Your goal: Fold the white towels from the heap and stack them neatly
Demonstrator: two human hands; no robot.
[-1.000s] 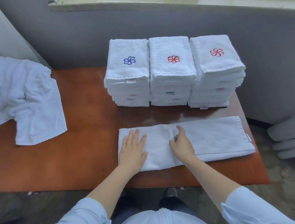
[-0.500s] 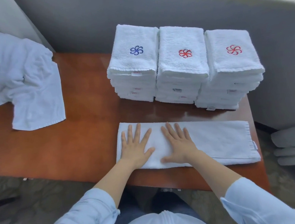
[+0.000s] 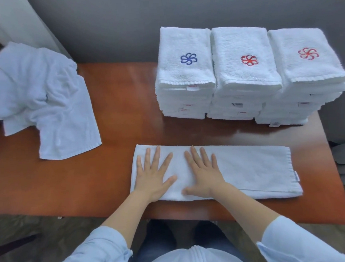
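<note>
Left grip [image 3: 153, 178]: lying palm down on the left end of the folded towel, fingers straight and fanned wide, clamping nothing at all.
Right grip [image 3: 204, 173]: pressing flat just beside it, fingers straight and slightly apart, thumb reaching out toward the left grip, holding nothing either.
Folded towel [image 3: 253, 170]: lying as a long white strip along the near edge of the table, running left to right. Both grips are sitting on its left half, the right half is showing bare, and a small label [image 3: 296, 176] is peeking out at the right end.
Heap [image 3: 38, 96]: unfolded white towels are slumping at the far left of the table, one flat corner trailing toward the near side, well apart from the strip.
Left stack [image 3: 184, 78]: standing at the far right of the table, a blue pinwheel emblem showing on top.
Middle stack [image 3: 243, 73]: sitting right up against it, showing a red pinwheel.
Right stack [image 3: 305, 66]: touching the middle one, also wearing a red pinwheel and leaning a little ragged at its edges.
Table [image 3: 114, 114]: glossy reddish-brown wood, standing against a grey wall [image 3: 117, 21].
Sleeves [image 3: 99, 256]: light blue, leaving both forearms bare.
</note>
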